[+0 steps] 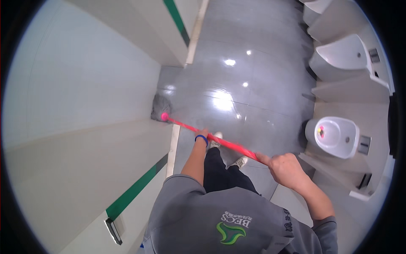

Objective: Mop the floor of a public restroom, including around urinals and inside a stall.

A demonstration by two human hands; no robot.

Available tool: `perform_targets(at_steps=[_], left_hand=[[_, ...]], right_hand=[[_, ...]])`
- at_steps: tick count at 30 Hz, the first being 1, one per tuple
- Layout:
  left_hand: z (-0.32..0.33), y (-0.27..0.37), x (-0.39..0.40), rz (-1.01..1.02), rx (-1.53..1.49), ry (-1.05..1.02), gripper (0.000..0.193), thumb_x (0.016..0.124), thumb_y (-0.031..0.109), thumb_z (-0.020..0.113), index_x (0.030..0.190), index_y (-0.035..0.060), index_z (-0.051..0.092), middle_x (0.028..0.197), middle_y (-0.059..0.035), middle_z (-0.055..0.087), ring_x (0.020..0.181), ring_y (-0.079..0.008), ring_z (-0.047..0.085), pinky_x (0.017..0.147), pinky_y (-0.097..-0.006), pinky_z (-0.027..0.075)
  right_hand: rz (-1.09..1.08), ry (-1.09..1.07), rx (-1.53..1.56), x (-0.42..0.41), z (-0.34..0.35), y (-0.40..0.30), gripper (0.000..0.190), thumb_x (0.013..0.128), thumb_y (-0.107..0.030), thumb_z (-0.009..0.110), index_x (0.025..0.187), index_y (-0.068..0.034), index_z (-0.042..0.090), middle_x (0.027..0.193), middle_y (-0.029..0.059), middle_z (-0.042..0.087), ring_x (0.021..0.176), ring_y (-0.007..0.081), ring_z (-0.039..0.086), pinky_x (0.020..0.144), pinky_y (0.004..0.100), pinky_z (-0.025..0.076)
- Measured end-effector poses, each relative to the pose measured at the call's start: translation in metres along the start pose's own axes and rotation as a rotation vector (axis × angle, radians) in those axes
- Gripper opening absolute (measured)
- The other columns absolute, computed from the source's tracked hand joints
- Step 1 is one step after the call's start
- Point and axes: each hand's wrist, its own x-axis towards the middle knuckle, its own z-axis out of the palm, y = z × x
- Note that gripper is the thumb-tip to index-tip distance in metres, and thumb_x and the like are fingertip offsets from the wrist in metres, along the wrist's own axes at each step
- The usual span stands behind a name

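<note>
A mop with a pink-red handle (236, 146) slants across in front of my body. Around the middle of the shaft my left hand (202, 133) is closed, a blue band on its wrist. My right hand (284, 167) grips the handle's upper end, its thumb or a finger laid along the shaft. At the far end, past a round pink joint (164, 116), the grey mop head (160, 106) rests on the floor. It lies in the corner of a recess, against the pale wall or panel.
Wet-looking grey floor tiles (234, 79) reflect the ceiling lights. Urinals (341, 54) with dividers (349, 90) line the right side; the nearest urinal (337, 139) holds small coloured pieces. On the left are pale walls (95, 158) with a green stripe (128, 193) and a metal handle (113, 231).
</note>
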Motion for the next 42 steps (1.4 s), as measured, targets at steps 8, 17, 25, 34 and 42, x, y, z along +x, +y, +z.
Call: perform_targets(at_steps=[8, 17, 25, 34, 42], left_hand=[[0.079, -0.11, -0.023, 0.074, 0.39, -0.021, 0.032, 0.074, 0.005, 0.05, 0.104, -0.0026, 0.042, 0.075, -0.0136, 0.056, 0.056, -0.0245, 0.06, 0.047, -0.0377, 0.052], [0.255, -0.336, -0.232, -0.269, 0.375, -0.504, 0.036, 0.077, 0.004, 0.052, 0.109, 0.0001, 0.035, 0.081, -0.0158, 0.05, 0.064, -0.027, 0.058, 0.055, -0.0456, 0.052], [0.325, -0.476, -0.282, -0.353, 0.828, -0.772, 0.033, 0.076, 0.004, 0.051, 0.107, 0.0018, 0.041, 0.084, -0.0156, 0.056, 0.065, -0.0257, 0.06, 0.05, -0.0428, 0.05], [0.245, -0.454, -0.259, -0.201, 0.729, -0.664, 0.019, 0.072, 0.006, 0.053, 0.089, 0.0033, 0.045, 0.07, -0.0112, 0.054, 0.059, -0.0251, 0.059, 0.052, -0.0418, 0.05], [0.055, -0.34, -0.183, -0.02, 0.572, -0.184, 0.027, 0.074, 0.006, 0.055, 0.097, -0.0041, 0.046, 0.073, -0.0146, 0.057, 0.061, -0.0259, 0.061, 0.05, -0.0441, 0.053]], right_hand=[[0.363, 0.122, 0.116, -0.139, 0.071, 0.013, 0.052, 0.067, -0.001, 0.055, 0.117, -0.015, 0.054, 0.056, 0.0073, 0.051, 0.05, 0.0238, 0.053, 0.049, 0.0347, 0.041], [0.848, 0.169, 0.131, -0.363, 0.057, 0.01, 0.048, 0.063, 0.002, 0.058, 0.109, -0.011, 0.059, 0.051, 0.0099, 0.047, 0.047, 0.0273, 0.047, 0.049, 0.0365, 0.036], [1.002, 0.003, 0.049, -0.412, 0.094, -0.014, 0.052, 0.062, 0.004, 0.056, 0.114, 0.001, 0.052, 0.051, 0.0116, 0.048, 0.046, 0.0293, 0.044, 0.05, 0.0376, 0.034], [0.833, 0.171, 0.32, -0.454, 0.122, -0.007, 0.056, 0.054, 0.002, 0.06, 0.11, 0.003, 0.054, 0.051, 0.0135, 0.052, 0.047, 0.0303, 0.051, 0.048, 0.0372, 0.038], [0.411, 0.071, 0.423, -0.391, 0.193, -0.014, 0.05, 0.066, -0.007, 0.058, 0.115, -0.012, 0.052, 0.057, 0.0114, 0.055, 0.052, 0.031, 0.054, 0.051, 0.0391, 0.042]])
